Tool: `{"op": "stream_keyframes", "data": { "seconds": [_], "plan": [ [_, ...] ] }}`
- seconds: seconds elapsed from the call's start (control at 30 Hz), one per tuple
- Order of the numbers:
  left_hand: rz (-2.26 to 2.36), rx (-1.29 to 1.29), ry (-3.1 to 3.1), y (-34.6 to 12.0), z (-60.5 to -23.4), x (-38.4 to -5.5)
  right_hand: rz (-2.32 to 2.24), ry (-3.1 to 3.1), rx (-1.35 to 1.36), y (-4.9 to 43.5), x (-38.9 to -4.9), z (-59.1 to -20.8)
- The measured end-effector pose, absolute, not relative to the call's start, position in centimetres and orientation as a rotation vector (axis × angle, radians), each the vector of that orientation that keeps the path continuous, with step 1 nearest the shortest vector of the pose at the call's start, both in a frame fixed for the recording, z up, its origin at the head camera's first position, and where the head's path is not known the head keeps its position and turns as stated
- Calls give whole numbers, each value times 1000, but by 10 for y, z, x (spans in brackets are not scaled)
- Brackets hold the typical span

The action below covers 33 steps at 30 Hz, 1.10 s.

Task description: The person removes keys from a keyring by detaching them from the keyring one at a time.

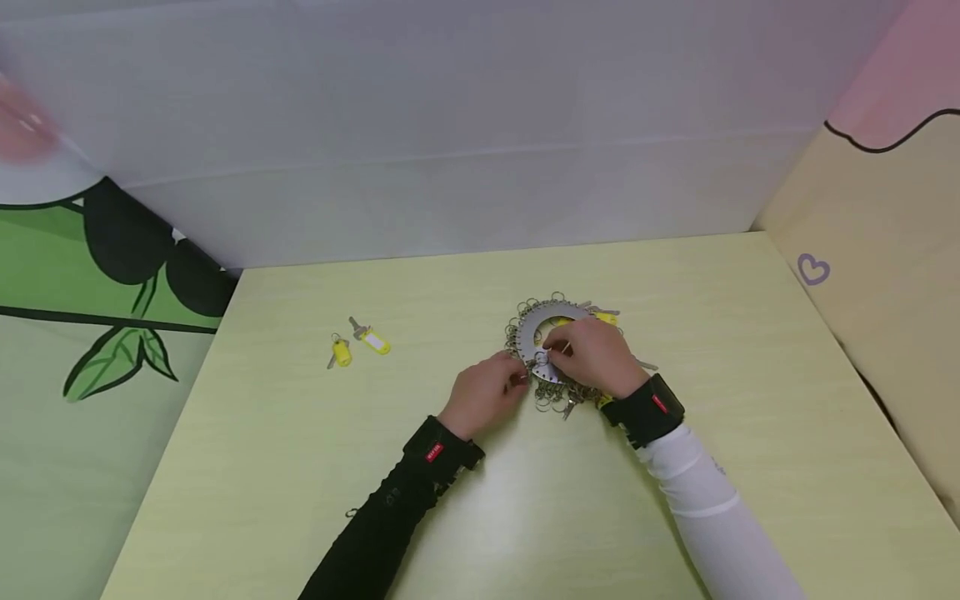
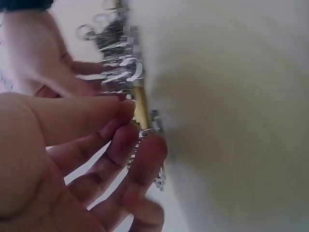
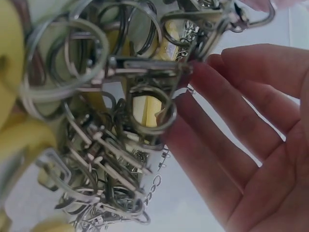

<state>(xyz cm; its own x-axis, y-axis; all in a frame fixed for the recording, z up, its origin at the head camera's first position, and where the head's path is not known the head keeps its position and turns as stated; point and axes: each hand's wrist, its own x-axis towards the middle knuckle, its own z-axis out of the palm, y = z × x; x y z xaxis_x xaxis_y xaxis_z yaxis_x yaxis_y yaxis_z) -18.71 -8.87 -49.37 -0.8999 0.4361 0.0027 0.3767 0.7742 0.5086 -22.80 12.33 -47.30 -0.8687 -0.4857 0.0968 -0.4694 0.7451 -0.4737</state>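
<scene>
A flat grey metal ring plate (image 1: 528, 329), hung all round with metal clips and key rings (image 3: 154, 111), lies under both hands. My left hand (image 1: 487, 392) pinches at the plate's left edge with thumb and fingers. In the left wrist view these fingertips (image 2: 126, 107) sit beside a yellow strip, and just what they pinch is partly hidden. Over the plate's middle, my right hand (image 1: 600, 358) pinches a small key ring (image 1: 542, 358) at the plate's lower inner side. Yellow key tags (image 1: 606, 317) and keys hang at the plate's right, partly covered by that hand.
To the left on the pale wooden table (image 1: 300, 467) lie two keys with yellow tags, one tag (image 1: 342, 352) upright-looking and one tag (image 1: 377, 342) slanted. A pale wall sheet (image 1: 480, 200) rises behind the table, and a beige panel (image 1: 885, 275) borders its right.
</scene>
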Motion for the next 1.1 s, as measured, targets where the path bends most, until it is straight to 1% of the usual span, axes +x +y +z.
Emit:
{"op": "stream_keyframes", "data": {
  "seconds": [0.27, 0.47, 0.57, 0.73, 0.8, 1.0, 1.1],
  "plan": [
    [1243, 666, 2616, -109, -477, -194, -792, 2894, -833, 120, -223, -477],
    [1368, 676, 2429, -111, -476, -193, -752, 2792, -879, 118, -215, -475],
    [1361, 700, 2374, -112, -477, -191, -685, 2746, -878, 115, -211, -474],
    [1207, 901, 2325, -112, -475, -187, -586, 2794, -926, 106, -206, -477],
    [1143, 926, 2380, -112, -473, -187, -591, 2813, -946, 104, -206, -478],
    [1010, 679, 2664, -116, -475, -188, -761, 2788, -955, 106, -207, -479],
    [962, 665, 2637, -115, -479, -189, -923, 2744, -982, 107, -208, -476]
  ]
}}
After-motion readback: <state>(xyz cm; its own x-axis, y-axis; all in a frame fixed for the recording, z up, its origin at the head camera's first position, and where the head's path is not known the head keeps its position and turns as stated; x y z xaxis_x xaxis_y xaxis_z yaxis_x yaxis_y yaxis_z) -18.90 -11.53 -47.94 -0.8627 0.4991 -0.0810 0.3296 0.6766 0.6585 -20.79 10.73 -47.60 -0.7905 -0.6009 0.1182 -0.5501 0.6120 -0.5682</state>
